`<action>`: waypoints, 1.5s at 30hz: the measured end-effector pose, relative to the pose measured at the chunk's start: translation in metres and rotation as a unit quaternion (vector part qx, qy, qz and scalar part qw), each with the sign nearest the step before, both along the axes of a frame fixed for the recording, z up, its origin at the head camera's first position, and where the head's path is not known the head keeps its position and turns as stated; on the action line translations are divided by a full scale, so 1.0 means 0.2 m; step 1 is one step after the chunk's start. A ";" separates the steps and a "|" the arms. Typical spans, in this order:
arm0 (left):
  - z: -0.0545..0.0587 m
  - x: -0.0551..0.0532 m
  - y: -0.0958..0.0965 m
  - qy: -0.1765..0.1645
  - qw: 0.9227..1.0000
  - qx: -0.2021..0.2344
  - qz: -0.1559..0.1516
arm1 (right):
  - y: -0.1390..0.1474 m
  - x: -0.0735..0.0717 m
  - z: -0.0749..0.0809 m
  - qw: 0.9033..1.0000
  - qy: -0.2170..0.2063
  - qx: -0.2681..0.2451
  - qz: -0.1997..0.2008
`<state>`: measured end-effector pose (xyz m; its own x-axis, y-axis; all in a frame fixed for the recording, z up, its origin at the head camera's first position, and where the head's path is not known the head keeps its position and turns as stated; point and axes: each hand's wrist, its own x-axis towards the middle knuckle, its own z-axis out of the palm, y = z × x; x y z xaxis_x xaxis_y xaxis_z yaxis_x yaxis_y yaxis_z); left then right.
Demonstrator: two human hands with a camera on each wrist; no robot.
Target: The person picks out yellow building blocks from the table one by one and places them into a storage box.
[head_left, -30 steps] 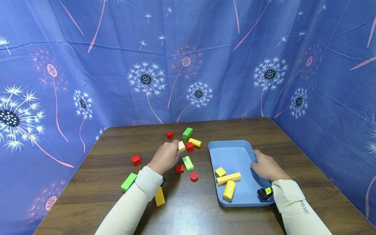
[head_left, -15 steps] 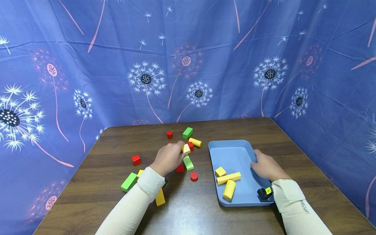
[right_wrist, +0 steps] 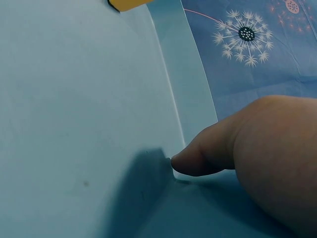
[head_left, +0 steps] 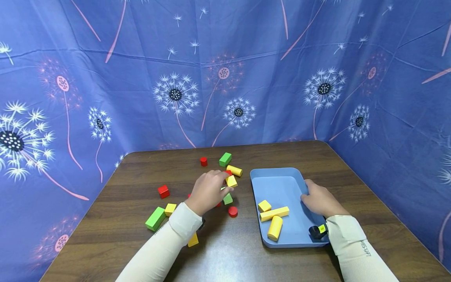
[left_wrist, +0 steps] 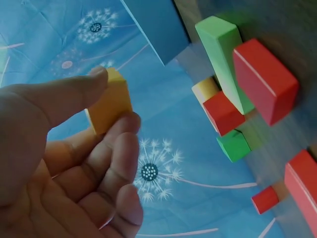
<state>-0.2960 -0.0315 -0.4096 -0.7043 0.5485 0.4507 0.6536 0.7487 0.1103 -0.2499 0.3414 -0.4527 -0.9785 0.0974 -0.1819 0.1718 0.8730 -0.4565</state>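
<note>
Between thumb and fingertips my left hand (head_left: 208, 192) pinches a small yellow block (head_left: 231, 181), held up off the table. In the left wrist view the same yellow block (left_wrist: 110, 103) shows a slanted top. Under and around that hand lie a light green block (head_left: 228, 199), partly covered, and a red disc (head_left: 233, 212). My right hand (head_left: 322, 199) grips the right wall of a blue tray (head_left: 278, 188), its thumb (right_wrist: 198, 156) inside. Toward the tray's left front lie a yellow cube (head_left: 264, 206), a yellow bar (head_left: 274, 214) and a yellow cylinder (head_left: 275, 228).
Beyond the left hand stand a green block (head_left: 225, 159), another yellow cylinder (head_left: 234, 171) and a red cylinder (head_left: 203, 161). Left of that arm are a red block (head_left: 163, 191), a long green block (head_left: 155, 219) and a yellow cube (head_left: 170, 209). A blue curtain (head_left: 141, 129) hangs behind the table.
My left hand has moved right with the yellow block, toward the tray, and its thumb now shows below the block. The right hand and the tray have stayed in place.
</note>
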 end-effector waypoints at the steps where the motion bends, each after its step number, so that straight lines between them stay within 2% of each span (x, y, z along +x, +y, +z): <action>1: 0.00 0.00 0.01 0.004 1.000 0.001 -0.001 | 0.00 0.00 0.00 1.000 0.000 0.000 0.000; 7: -0.01 0.02 0.02 0.018 1.000 0.018 -0.011 | 0.00 0.00 0.00 1.000 0.004 0.001 0.000; 15: 0.00 0.06 0.06 0.008 0.999 0.031 -0.010 | 0.00 0.00 -0.01 1.000 0.001 0.003 -0.001; 20: 0.00 0.10 0.09 0.000 0.999 0.038 -0.020 | 0.01 -0.01 -0.01 1.000 0.004 0.005 0.005; 29: 0.00 0.15 0.14 0.002 0.999 0.023 -0.044 | 0.02 -0.01 -0.01 1.000 0.003 0.004 0.007; 45: 0.00 0.18 0.16 -0.003 0.999 0.009 -0.046 | 0.00 -0.01 0.00 1.000 0.003 0.003 0.007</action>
<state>-0.2609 -0.0003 -0.4105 -0.6538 0.6038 0.4560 0.7194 0.6828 0.1273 -0.2511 0.3423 -0.4529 -0.9808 0.0847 -0.1758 0.1569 0.8782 -0.4519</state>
